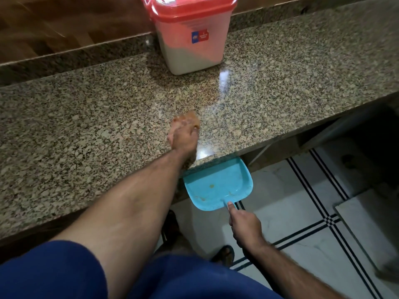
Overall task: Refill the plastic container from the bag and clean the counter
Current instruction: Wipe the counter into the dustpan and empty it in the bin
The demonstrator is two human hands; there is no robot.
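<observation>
A translucent plastic container [190, 37] with a red lid stands at the back of the speckled granite counter [86, 126], partly filled with white grains. My left hand [184, 132] lies flat on the counter near its front edge, fingers straight and blurred. My right hand [244, 223] grips the handle of a turquoise dustpan [218, 184], thumb along the handle. The pan's open lip sits just under the counter's front edge, below my left hand. A few small crumbs lie in the pan. No bag is in view.
A raised granite ledge [64, 59] and a wooden surface run behind the counter. Below the counter lies white tiled floor [302, 212] with black stripes. My sandalled foot [224, 254] shows near the bottom.
</observation>
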